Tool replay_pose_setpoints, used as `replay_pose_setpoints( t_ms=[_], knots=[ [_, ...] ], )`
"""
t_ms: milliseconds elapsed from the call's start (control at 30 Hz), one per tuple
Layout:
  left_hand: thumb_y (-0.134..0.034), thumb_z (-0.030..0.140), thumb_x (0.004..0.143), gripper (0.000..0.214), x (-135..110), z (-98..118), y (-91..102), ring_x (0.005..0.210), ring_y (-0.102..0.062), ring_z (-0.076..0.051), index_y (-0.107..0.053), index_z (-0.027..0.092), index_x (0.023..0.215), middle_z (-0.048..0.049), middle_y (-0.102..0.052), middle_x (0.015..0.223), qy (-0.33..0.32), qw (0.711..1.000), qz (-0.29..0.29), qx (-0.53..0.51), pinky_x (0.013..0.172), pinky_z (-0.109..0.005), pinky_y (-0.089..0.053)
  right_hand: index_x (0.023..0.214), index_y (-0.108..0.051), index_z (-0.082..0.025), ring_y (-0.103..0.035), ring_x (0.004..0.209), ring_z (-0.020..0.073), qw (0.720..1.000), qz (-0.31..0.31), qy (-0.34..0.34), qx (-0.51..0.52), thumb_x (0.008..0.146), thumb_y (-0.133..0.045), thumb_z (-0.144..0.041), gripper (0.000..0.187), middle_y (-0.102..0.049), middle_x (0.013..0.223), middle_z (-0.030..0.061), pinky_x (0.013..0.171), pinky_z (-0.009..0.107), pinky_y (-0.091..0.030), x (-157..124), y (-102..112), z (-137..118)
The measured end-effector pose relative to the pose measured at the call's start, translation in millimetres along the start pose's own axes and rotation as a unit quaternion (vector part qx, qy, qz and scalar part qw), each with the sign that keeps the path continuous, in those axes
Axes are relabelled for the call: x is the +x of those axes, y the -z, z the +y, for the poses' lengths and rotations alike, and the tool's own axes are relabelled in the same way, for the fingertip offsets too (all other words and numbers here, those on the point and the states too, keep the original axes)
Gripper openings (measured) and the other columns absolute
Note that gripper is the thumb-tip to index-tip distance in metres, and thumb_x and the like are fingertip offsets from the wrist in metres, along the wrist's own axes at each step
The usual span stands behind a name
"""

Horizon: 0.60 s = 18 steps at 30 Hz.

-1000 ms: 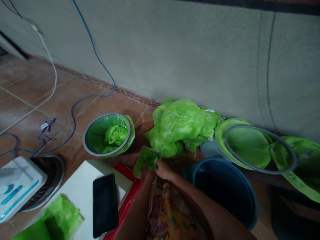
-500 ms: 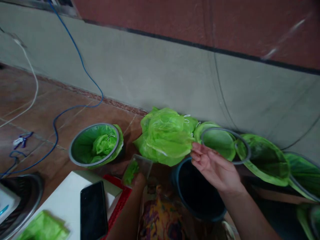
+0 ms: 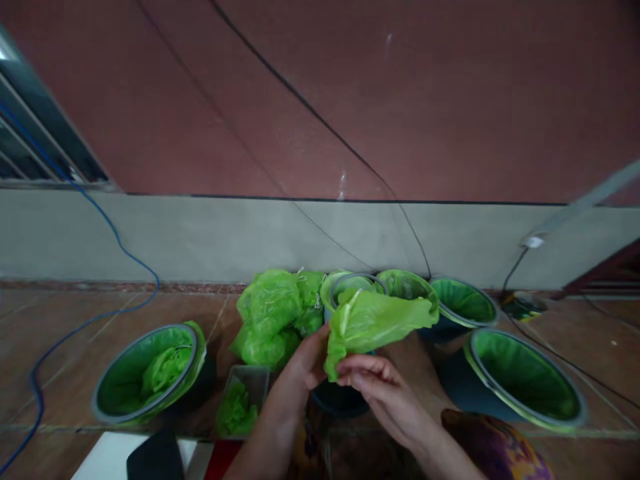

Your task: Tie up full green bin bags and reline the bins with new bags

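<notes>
Dark bucket (image 3: 340,399) mostly hidden behind hands, phone (image 3: 156,459) cut off below

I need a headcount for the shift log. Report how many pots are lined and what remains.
Done: four round dark pots with green plastic liners show, one at left and three at right. In hand: left hand and right hand hold a green plastic liner bag over an unlined dark blue pot. Left: a heap of green bags.

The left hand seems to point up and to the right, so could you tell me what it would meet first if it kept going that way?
Almost at once, the green bag that the left hand and right hand hold together; behind it probably the lined bucket, though depth is unclear.
</notes>
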<state>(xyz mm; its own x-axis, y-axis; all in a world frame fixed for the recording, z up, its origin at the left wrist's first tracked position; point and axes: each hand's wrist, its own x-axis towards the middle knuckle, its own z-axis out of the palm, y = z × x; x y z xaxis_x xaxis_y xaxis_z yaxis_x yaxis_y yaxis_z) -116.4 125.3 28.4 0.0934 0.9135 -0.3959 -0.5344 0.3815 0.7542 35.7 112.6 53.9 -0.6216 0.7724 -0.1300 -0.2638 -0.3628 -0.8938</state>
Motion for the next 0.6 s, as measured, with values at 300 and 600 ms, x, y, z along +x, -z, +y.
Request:
replay_pose_setpoints(
  t_ms=[300, 600],
  knots=[
    [-0.043, 0.050, 0.083, 0.045, -14, -28, -43.3, 0.100, -0.068, -0.028, -0.064, 0.014, 0.101, -0.0136, -0.073, 0.098, -0.035, 0.994, 0.079, -0.061, 0.086, -0.044, -0.055, 0.081, -0.074, -0.024, -0.064, 0.074, 0.0158, 0.991, 0.031, 0.000, 0.132, 0.069, -0.080, -0.036, 0.018, -0.068, 0.076, 0.0013, 0.077, 0.032, -0.049, -115, 56, 3],
    [-0.057, 0.026, 0.071, 0.029, -50, -29, -48.6, 0.095, -0.070, -0.025, -0.067, 0.015, 0.096, -0.0071, -0.075, 0.088, -0.126, 0.985, 0.115, -0.030, 0.084, -0.037, -0.057, 0.058, -0.060, -0.018, -0.051, 0.055, 0.0140, 0.917, 0.184, 0.039, -0.351, 0.078, -0.064, -0.056, 0.043, -0.055, 0.053, -0.0008, 0.055, 0.026, -0.039, -124, 146, -16]
  ],
)
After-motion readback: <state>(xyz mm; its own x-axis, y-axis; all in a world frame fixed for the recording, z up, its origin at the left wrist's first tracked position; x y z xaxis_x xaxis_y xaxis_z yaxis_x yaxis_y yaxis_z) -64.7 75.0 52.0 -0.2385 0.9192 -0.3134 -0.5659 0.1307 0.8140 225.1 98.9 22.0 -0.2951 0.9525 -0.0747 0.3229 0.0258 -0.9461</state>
